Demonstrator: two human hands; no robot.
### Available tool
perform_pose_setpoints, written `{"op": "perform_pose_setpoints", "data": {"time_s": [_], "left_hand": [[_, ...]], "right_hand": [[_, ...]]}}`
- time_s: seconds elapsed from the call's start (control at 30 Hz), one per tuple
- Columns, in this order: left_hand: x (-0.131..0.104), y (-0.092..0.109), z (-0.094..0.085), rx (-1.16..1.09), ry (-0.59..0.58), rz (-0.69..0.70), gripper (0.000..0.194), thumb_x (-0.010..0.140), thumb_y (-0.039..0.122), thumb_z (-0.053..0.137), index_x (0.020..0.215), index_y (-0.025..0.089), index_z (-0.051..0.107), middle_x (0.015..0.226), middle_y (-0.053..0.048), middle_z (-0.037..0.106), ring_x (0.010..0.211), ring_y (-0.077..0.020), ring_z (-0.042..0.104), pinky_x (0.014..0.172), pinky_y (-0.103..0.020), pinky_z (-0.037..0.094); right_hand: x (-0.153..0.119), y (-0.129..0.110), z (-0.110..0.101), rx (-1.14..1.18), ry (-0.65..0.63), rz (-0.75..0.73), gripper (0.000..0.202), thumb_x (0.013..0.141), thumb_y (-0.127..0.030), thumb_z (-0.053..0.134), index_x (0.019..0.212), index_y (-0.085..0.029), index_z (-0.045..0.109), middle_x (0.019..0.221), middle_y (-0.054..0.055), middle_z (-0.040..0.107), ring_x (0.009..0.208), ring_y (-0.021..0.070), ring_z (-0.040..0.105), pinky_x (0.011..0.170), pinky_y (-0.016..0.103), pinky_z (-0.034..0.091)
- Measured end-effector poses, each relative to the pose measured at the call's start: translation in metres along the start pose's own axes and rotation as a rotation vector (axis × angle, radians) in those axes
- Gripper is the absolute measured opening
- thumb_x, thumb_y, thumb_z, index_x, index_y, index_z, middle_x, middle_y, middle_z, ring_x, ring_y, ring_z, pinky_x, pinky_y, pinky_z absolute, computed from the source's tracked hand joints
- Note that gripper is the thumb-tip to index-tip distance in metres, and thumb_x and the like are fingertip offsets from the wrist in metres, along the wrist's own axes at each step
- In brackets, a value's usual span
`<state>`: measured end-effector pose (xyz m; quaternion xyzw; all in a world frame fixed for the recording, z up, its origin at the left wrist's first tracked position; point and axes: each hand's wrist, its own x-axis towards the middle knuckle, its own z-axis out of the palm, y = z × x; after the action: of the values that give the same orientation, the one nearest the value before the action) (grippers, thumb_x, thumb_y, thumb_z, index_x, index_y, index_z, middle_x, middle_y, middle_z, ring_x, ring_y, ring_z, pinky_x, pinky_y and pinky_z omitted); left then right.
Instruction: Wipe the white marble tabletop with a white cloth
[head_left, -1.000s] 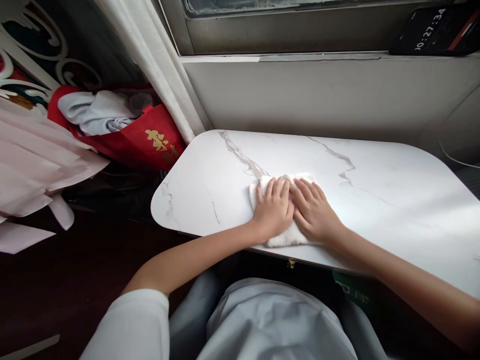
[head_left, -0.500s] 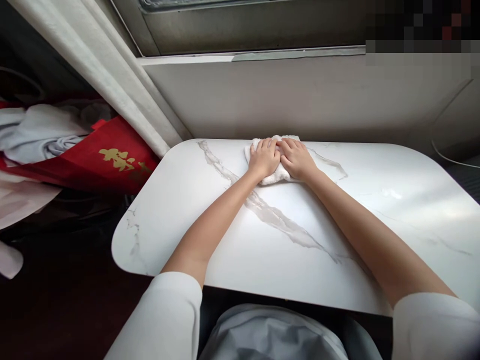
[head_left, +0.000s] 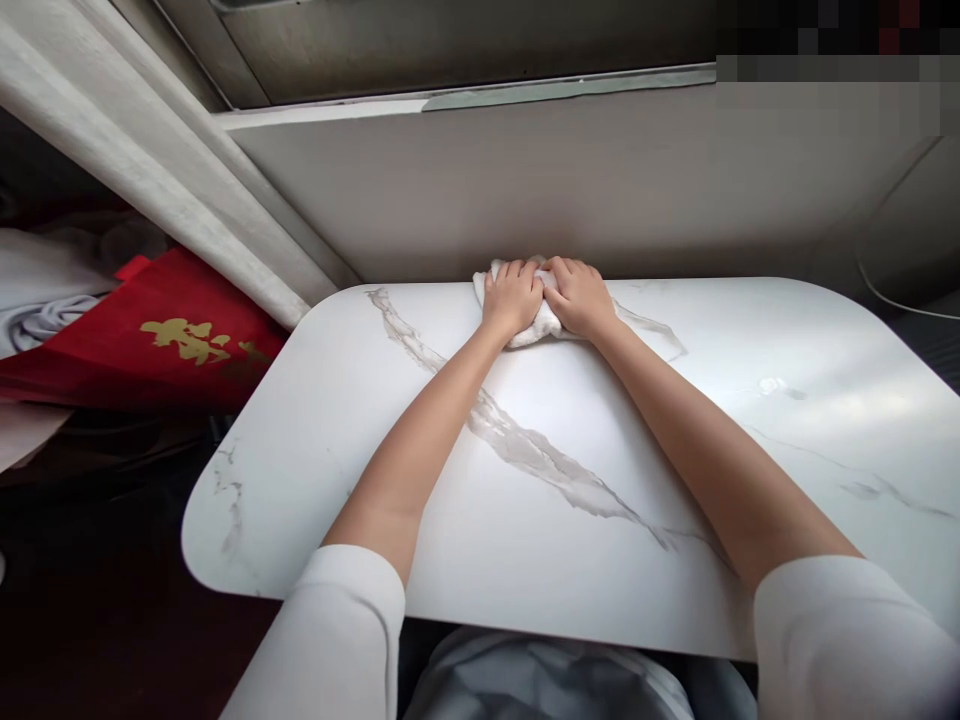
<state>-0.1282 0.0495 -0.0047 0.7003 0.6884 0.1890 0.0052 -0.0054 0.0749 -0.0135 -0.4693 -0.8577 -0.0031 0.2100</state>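
Observation:
A crumpled white cloth [head_left: 538, 328] lies at the far edge of a white tabletop [head_left: 300, 430] with grey marble veins. My left hand [head_left: 513, 298] presses on the cloth's left part, its fingers bent over the top. Close beside it, my right hand [head_left: 580, 297] grips the right part, thumb toward the left hand and fingers curled. Both arms stretch forward over the table. Much of the cloth is hidden under the two hands.
Behind the table rises a pale wall panel [head_left: 450, 190] below a window ledge [head_left: 330, 112]. A light curtain [head_left: 150, 150] hangs at the left. Near it is a red bag [head_left: 217, 350] with gold lettering, beside pale fabric [head_left: 45, 270]. A thin white cable [head_left: 892, 300] runs at the right.
Both hands and the cloth have shifted slightly farther, up to the table's back edge. The right hand's fingers look more curled. The view has also turned a little.

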Motion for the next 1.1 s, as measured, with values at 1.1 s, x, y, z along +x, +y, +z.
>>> {"op": "perform_pose_setpoints", "data": {"time_s": [1.1], "left_hand": [[-0.204,0.099,-0.034,-0.068,-0.197,0.265,0.052,0.097,0.03,0.022,0.144,0.011,0.032,0.154,-0.009,0.031,0.142,-0.0251,0.023,0.115,-0.057,0.018]], "right_hand": [[-0.232,-0.034,-0.09,-0.032,-0.02,-0.133,0.051,0.089,-0.025,0.029,0.138,-0.015,0.036,0.139,0.017,0.046,0.132,0.0321,0.038,0.107,0.055,0.032]]}}
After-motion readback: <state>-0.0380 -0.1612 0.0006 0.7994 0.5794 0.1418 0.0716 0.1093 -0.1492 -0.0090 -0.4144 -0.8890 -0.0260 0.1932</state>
